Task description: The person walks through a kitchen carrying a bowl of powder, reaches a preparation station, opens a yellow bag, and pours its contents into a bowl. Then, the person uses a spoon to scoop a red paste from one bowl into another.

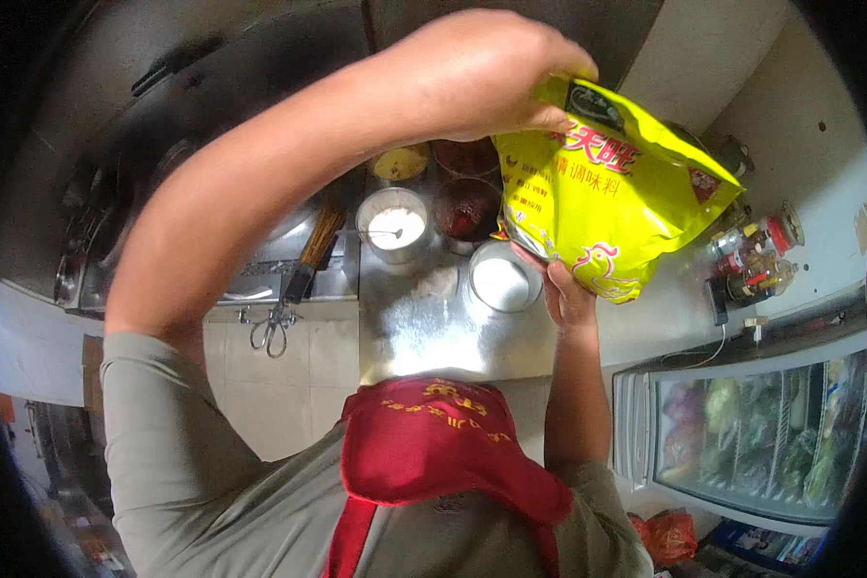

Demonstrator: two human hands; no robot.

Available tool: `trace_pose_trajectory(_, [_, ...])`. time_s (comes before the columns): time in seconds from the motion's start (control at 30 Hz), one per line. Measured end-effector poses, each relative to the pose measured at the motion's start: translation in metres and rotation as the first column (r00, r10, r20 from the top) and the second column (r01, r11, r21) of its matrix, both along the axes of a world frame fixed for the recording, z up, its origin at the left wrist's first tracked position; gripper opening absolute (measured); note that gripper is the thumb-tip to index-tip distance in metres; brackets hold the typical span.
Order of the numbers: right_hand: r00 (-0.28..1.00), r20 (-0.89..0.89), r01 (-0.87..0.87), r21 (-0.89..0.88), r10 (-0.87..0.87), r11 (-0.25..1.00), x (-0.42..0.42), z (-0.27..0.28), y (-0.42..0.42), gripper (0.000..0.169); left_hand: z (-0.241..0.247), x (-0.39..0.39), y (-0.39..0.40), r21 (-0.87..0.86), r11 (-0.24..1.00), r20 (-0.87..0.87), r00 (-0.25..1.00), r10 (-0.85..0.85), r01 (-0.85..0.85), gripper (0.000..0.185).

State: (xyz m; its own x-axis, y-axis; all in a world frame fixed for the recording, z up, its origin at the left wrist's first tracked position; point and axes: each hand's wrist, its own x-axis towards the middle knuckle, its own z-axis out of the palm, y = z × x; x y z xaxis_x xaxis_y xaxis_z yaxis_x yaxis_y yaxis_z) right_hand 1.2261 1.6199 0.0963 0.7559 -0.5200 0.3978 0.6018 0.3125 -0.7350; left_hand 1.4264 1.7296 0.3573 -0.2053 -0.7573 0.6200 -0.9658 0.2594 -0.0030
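A bright yellow-green plastic seasoning bag (600, 195) bears writing and a drawing of a chicken, and is held tilted above the steel counter. My left hand (542, 72) grips its upper edge, with the arm reaching across from the left. From below, my right hand (569, 292) holds the bag's lower side, fingers partly hidden behind it. A silvery edge of the bag shows at its lower left. Just beside and beneath that edge is a round container of white contents (504, 282). Whether anything falls from the bag, I cannot tell.
On the steel counter (433, 318) stand containers of white food with a spoon (397, 224), dark red sauce (466, 213) and yellow seasoning (401, 165). A bamboo wok brush (321, 238) and scissors (273, 334) are left. Bottles (758, 278) and a glass-door fridge (748, 433) are right.
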Motion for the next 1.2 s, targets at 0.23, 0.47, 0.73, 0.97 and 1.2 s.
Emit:
trace_pose_trajectory(0.23, [0.963,-0.249,0.142,0.140,-0.105,0.980,0.051,-0.012,-0.012,0.077,-0.053,0.110,-0.042,0.493,0.868,-0.281,0.932,0.227,-0.063,0.027])
trace_pose_trajectory(0.47, [0.759,-0.625,0.160,-0.092,-0.182,0.983,0.093,-0.049,-0.046,0.063,-0.158,0.210,-0.051,0.665,0.746,-0.502,0.765,0.403,0.043,0.026])
trace_pose_trajectory(0.73, [0.497,-0.702,0.079,-0.550,-0.511,0.832,0.152,-0.038,-0.065,0.056,-0.253,0.276,-0.053,0.713,0.701,-0.541,0.642,0.543,0.008,0.033])
trace_pose_trajectory(0.97, [0.367,-0.623,-0.120,-0.768,-0.691,0.629,0.184,-0.003,-0.062,0.050,-0.303,0.300,-0.050,0.600,0.798,-0.590,0.648,0.481,-0.046,0.038])
trace_pose_trajectory(1.2, [0.460,-0.619,-0.094,-0.746,-0.636,0.659,0.198,0.029,-0.055,0.048,-0.335,0.320,-0.035,0.523,0.847,-0.641,0.612,0.464,-0.096,0.036])
